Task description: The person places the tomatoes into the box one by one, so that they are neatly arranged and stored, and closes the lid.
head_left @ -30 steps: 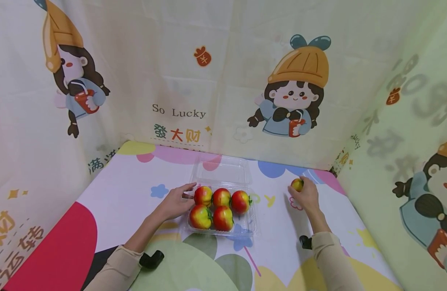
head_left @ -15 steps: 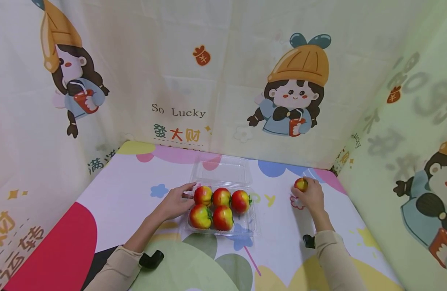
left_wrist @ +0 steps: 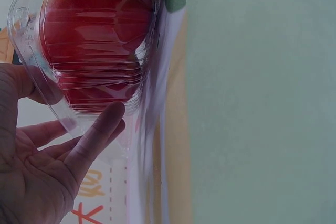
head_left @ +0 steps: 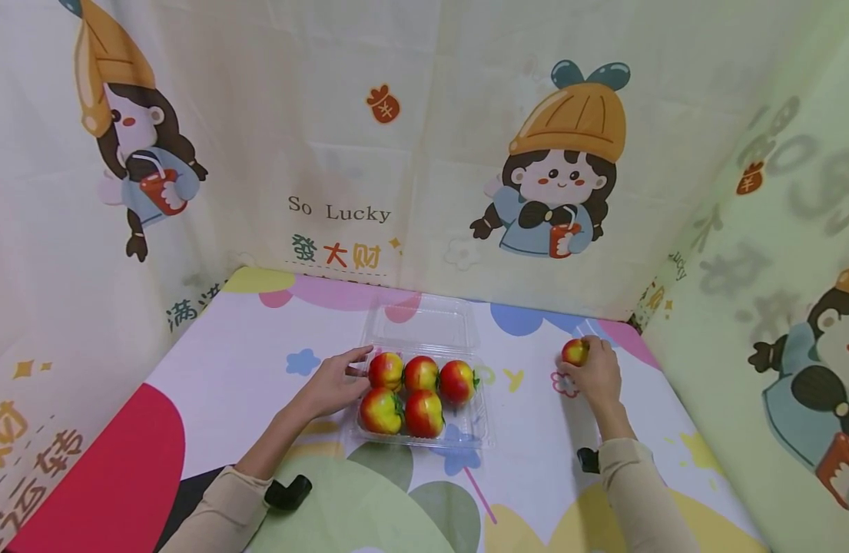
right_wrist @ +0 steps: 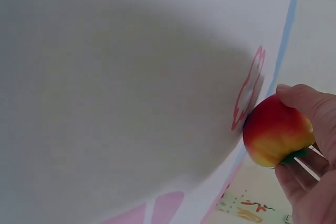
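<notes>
A clear plastic clamshell box [head_left: 481, 438] lies with its lid folded back on the table, holding several red-and-yellow fruits [head_left: 422, 413] in two rows. My left hand [head_left: 336, 382] rests against the box's left side, its fingers fairly straight; in the left wrist view a fingertip [left_wrist: 113, 113] touches the ribbed wall and the thumb [left_wrist: 39, 85] lies at the rim. Farther right, my right hand [head_left: 597, 370] holds another such fruit [right_wrist: 275, 132] between thumb and fingers. Its green leafy end faces the fingers. The fruit is at or just over the tabletop; I cannot tell which.
The transparent lid [head_left: 420, 322] lies flat behind the box. A printed cloth with coloured shapes covers the table [head_left: 258, 346]. Patterned curtains [head_left: 424, 153] enclose the back and both sides. Black wrist devices [head_left: 288, 493] sit by both sleeves.
My right hand has shifted a little to the right with the fruit, mostly in the first half second. The left hand and the box stay where they were.
</notes>
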A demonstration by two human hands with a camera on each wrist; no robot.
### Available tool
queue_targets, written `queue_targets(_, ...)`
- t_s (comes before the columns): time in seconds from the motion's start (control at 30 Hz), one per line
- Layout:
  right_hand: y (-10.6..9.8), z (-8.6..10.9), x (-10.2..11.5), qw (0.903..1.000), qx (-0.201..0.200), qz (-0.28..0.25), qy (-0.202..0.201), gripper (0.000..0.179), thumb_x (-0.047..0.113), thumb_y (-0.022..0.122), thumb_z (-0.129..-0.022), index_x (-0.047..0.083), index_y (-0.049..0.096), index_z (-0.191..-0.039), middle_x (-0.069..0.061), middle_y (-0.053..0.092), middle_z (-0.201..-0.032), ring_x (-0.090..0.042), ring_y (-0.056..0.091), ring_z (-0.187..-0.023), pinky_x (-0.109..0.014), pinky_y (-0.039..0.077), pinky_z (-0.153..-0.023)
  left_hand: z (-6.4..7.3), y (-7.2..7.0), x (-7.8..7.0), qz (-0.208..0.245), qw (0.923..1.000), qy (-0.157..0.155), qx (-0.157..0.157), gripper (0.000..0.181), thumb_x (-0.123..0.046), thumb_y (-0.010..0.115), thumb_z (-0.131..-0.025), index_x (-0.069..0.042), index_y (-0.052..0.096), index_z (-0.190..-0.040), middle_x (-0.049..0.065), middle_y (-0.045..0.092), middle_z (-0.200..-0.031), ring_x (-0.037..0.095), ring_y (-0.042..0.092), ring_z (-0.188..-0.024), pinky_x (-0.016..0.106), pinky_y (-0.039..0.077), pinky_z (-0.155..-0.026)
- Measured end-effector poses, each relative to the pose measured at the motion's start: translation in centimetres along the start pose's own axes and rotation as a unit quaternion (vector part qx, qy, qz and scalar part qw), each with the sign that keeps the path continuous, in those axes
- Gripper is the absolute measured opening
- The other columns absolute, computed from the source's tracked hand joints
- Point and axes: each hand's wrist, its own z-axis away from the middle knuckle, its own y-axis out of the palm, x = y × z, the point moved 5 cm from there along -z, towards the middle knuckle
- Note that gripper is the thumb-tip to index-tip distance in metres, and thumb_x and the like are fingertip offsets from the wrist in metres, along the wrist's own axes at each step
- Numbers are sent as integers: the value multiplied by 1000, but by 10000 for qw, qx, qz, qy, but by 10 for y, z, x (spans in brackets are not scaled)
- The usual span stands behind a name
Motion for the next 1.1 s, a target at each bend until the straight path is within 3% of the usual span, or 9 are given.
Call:
queue_targets(0.3, 4, 3, -3, 9999, -57, 31, 91, 69, 21, 80, -85, -8, 46, -136, -31, 51, -126, -49, 49, -117, -63, 50, -99, 0, 0, 0, -2, 10000, 38, -30, 64, -16, 66, -92, -6, 48, -152, 23, 57, -143, 37, 66, -118, 42, 62, -87)
queue_targets(0.67, -1, 9, 2, 9993, -187, -291, 161, 71, 21, 81, -84, -6, 45, -139, -30, 50, -133, -47, 48, -122, -62, 46, -106, -1, 1, -1, 5, 10000, 72, -33, 63, -15, 66, -92, -6, 48, -152, 23, 57, -143, 38, 66, -118, 43, 61, -88)
queue_targets(1.1, -11, 22, 14, 9976, -450, -494, -158, 67, 15, 79, -86, -5, 46, -140, -28, 49, -138, -45, 47, -126, -62, 43, -109, 1, -1, -1, -26, 10000, -12, -31, 64, -15, 66, -92, -7, 48, -153, 22, 57, -143, 38, 65, -119, 45, 60, -90)
